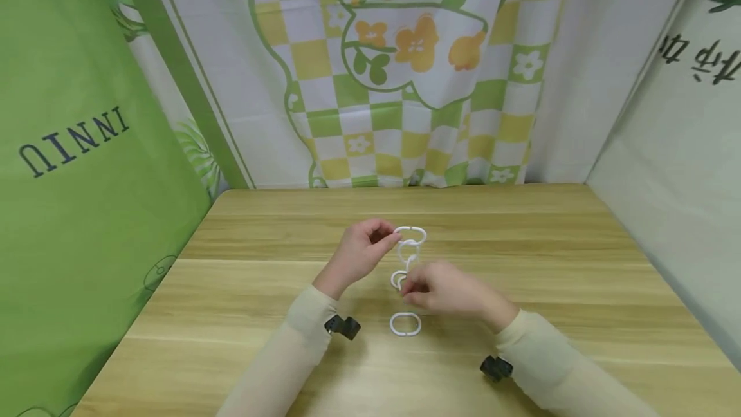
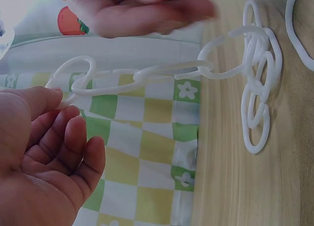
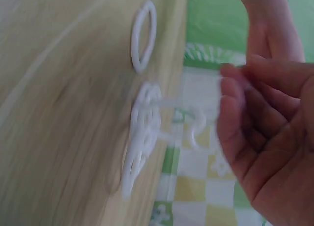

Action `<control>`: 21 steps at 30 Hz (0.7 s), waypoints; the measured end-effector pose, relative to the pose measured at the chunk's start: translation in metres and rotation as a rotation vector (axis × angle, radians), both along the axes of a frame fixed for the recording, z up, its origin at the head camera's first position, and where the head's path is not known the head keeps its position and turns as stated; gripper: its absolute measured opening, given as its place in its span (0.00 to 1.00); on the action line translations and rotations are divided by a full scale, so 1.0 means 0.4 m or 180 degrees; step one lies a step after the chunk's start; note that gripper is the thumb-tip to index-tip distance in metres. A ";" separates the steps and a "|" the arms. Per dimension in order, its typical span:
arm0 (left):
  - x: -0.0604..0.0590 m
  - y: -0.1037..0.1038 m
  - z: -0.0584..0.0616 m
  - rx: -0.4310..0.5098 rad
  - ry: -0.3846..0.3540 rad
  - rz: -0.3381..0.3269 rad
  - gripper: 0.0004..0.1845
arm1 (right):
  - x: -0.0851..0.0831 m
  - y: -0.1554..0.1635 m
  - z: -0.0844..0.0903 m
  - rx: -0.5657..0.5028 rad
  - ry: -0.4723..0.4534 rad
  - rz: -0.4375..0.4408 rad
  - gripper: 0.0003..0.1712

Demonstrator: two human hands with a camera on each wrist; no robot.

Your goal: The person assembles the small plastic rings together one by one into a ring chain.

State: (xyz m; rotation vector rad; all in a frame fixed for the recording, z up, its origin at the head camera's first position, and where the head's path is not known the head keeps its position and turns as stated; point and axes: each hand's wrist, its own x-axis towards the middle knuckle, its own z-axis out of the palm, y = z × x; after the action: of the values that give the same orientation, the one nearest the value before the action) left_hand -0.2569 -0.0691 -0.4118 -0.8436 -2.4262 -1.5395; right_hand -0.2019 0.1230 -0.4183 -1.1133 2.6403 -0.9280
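My left hand (image 1: pixel 360 253) pinches the end link of a white plastic chain (image 2: pixel 167 67) between thumb and fingertips, its other fingers loosely curled in the left wrist view. Several open-sided oval links hang from it in a line down to the table, where the lower links lie bunched (image 2: pixel 255 84). Beside the lower part of the chain is my right hand (image 1: pixel 448 288), blurred, fingers loosely bent. Nothing shows between those fingers in the right wrist view. One separate white oval link (image 1: pixel 405 314) lies on the table, nearer the body than the chain.
Both hands are over a wood-grain table (image 1: pixel 260 314). A checked curtain with flowers (image 1: pixel 417 127) hangs behind its far edge. Green cloth (image 1: pixel 75 224) stands at the left and pale cloth (image 1: pixel 671 166) at the right. A black wrist camera (image 1: pixel 496 369) sits on the right sleeve.
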 end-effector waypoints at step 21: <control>0.024 0.000 0.021 -0.0081 0.0078 -0.0229 0.06 | 0.044 -0.091 -0.055 0.1371 0.0041 0.0509 0.15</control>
State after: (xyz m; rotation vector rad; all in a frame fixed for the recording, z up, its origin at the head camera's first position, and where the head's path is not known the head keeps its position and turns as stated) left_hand -0.2472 -0.0690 -0.4033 -0.9589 -2.4286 -1.5159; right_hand -0.1842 0.0867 -0.4403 -1.1898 2.5380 -0.3002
